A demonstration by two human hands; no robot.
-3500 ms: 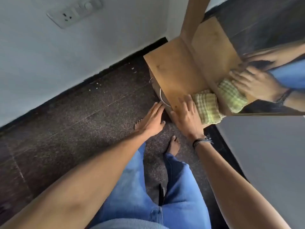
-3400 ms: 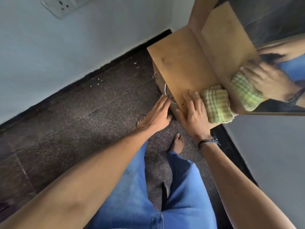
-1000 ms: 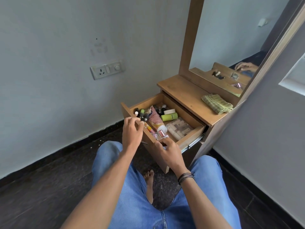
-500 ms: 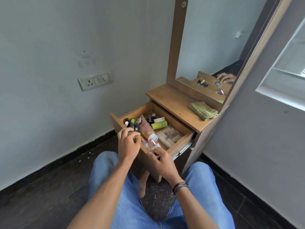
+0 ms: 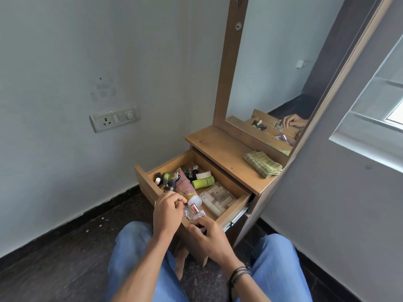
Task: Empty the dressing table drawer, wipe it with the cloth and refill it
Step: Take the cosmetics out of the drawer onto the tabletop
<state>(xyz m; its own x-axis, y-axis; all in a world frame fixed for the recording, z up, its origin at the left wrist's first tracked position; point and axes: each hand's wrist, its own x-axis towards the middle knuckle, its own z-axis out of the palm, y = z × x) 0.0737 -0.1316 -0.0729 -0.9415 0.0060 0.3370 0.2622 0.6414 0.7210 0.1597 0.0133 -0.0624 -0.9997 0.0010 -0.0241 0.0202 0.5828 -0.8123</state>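
Note:
The wooden drawer [image 5: 233, 208] of the dressing table [image 5: 218, 149] stands pulled out and full of cosmetics: a pink tube [image 5: 185, 188], a green tube [image 5: 202, 183], small dark bottles [image 5: 168, 182] and a clear pack of small vials [image 5: 218, 198]. At the drawer's near corner a small clear perfume bottle [image 5: 193, 212] with a pink cap sits between both hands. My left hand [image 5: 168, 212] curls its fingers against the bottle's left side. My right hand [image 5: 209, 236] grips it from below. The folded green checked cloth [image 5: 262, 164] lies on the table top, by the mirror.
A tall wood-framed mirror [image 5: 272, 73] rises behind the table and reflects a hand on the bottle. A wall socket [image 5: 114, 118] is on the left wall. A grey wall with a window ledge [image 5: 370, 136] closes the right side. My knees in jeans flank the drawer over dark floor.
Since 3.5 s ago the drawer has come open and the cloth now lies alone on the top. In the last second both hands have closed in on the perfume bottle.

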